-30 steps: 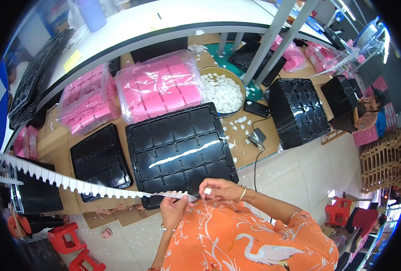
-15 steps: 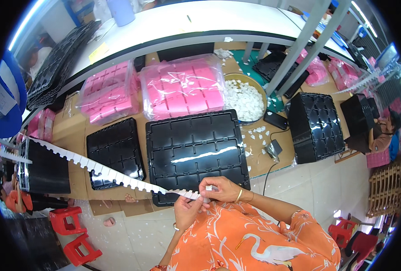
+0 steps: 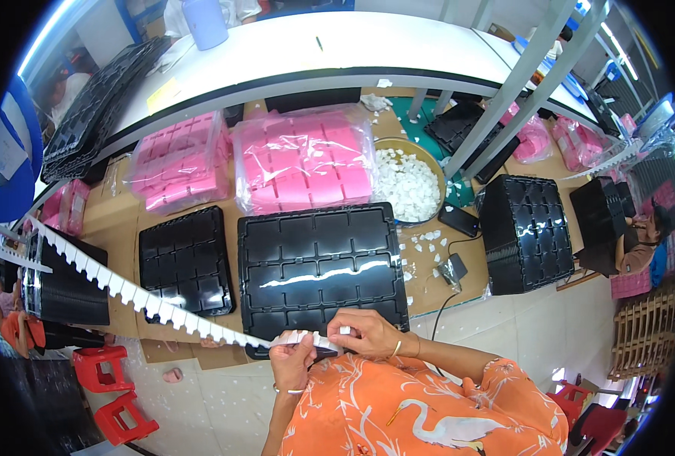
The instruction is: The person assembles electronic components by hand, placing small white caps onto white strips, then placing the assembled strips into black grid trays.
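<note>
A long white strip (image 3: 147, 302) with square notches along its lower edge runs from the far left to my hands. My left hand (image 3: 292, 363) is closed around it near its end, the thumb lying on top. Just to the right, my right hand (image 3: 369, 334) is closed at the strip's end, with a small white piece (image 3: 344, 330) showing at its fingertips. Whether that piece is still joined to the strip, I cannot tell. Both hands are in front of my body, at the near edge of a large black compartment tray (image 3: 318, 254).
Behind the tray lie pink dividers (image 3: 303, 163) in clear plastic. A round bowl (image 3: 441, 173) holds many white scraps (image 3: 404, 188); more scraps lie beside a black phone (image 3: 459, 220). Black trays stand left (image 3: 185, 262) and right (image 3: 526, 232). Red stools (image 3: 103, 370) stand on the floor.
The view has shifted slightly, so the table sits lower and further left. My hands are a little further apart, and more of the strip's end shows between them.
</note>
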A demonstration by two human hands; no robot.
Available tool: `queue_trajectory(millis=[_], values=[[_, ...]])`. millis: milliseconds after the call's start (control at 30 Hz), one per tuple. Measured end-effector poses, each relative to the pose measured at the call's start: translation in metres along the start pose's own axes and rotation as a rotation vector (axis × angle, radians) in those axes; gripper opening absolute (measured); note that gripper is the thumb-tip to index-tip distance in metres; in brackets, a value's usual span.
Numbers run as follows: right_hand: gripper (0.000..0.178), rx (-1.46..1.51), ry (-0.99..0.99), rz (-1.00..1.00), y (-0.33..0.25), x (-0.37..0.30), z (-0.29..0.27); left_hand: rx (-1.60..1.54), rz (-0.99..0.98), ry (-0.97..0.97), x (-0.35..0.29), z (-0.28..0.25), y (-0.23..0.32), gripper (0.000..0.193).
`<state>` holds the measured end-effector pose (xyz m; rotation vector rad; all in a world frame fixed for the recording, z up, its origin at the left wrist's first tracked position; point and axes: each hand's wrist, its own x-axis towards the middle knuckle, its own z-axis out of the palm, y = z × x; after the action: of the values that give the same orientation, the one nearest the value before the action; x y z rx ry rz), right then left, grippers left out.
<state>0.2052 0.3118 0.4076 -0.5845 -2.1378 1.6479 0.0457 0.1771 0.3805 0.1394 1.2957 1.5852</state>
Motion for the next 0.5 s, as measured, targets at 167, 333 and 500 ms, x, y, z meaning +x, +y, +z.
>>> queue_trajectory(millis=[167, 333, 500], values=[[0.009, -0.193, 0.197, 0.034, 0.031, 0.021, -0.067, -0.060, 0.038, -0.107, 0.008, -0.014, 0.001, 0.014], [0.005, -0.481, 0.264, 0.006, 0.059, 0.056, -0.148, -0.122, 0.098, -0.272, 0.009, -0.040, 0.010, 0.033], [0.002, -0.626, 0.207, -0.051, 0.093, 0.084, -0.176, -0.050, 0.165, -0.041, 0.006, -0.055, 0.014, 0.037]])
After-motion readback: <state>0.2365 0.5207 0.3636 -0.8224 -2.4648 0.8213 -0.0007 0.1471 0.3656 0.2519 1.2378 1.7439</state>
